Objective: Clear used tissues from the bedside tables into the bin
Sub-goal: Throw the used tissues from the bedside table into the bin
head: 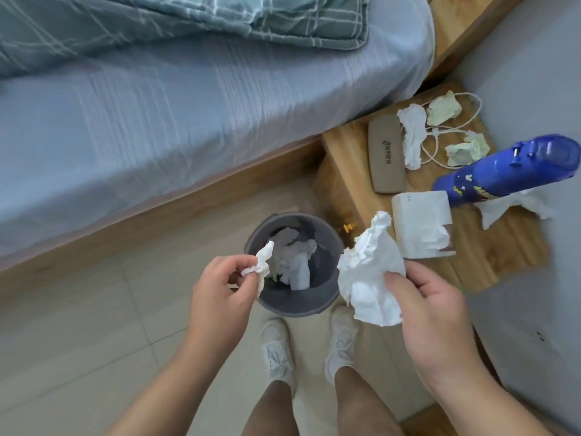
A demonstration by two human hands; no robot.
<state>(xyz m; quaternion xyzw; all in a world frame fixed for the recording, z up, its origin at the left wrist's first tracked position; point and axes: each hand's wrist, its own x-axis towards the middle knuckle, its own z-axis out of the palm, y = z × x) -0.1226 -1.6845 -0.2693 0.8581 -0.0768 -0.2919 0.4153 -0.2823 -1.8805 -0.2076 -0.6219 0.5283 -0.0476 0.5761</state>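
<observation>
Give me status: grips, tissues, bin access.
Left grip pinching small tissue, right grip holding big tissue, both by the bin. Bin mouth unblocked. More crumpled tissues on bedside table.

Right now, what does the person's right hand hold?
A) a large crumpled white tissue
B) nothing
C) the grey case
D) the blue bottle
A: the right hand grips a large crumpled white tissue near the bin; the left hand pinches a small tissue, and the blue bottle is on the bedside table.
</observation>
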